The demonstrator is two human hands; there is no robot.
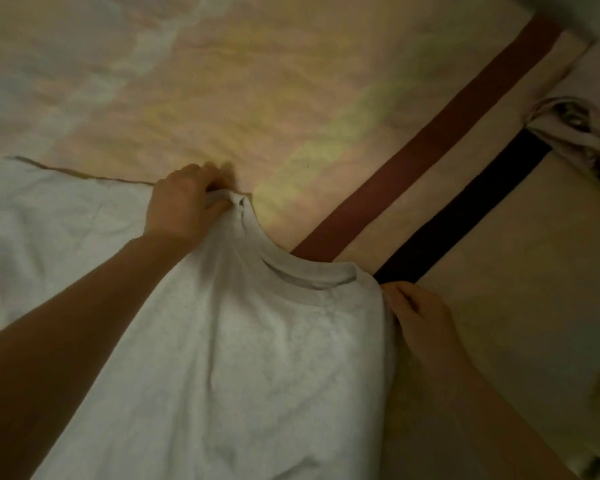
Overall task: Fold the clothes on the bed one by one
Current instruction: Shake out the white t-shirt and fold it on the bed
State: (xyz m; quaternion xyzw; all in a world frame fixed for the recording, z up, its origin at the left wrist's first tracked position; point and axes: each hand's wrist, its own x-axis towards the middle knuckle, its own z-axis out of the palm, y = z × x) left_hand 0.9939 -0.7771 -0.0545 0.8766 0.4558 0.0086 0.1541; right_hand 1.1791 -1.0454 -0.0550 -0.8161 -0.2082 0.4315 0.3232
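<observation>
White T-shirt (pixel 257 358) on bed (pixel 257 98), shoulders pinched in left hand (pixel 182 202) grip, right hand (pixel 420 317) grip

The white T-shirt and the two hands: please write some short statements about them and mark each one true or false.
1. The left hand grips the white T-shirt at the shoulder, beside the collar. True.
2. The right hand is lifted clear of the shirt. False: it holds the shirt's other shoulder edge.
3. The shirt is already folded into a small square. False: it is spread out, its collar open and facing up.
4. A dark red stripe and a black stripe run across the bed cover. True.
5. A patterned cloth lies bunched at the right edge. True.
</observation>
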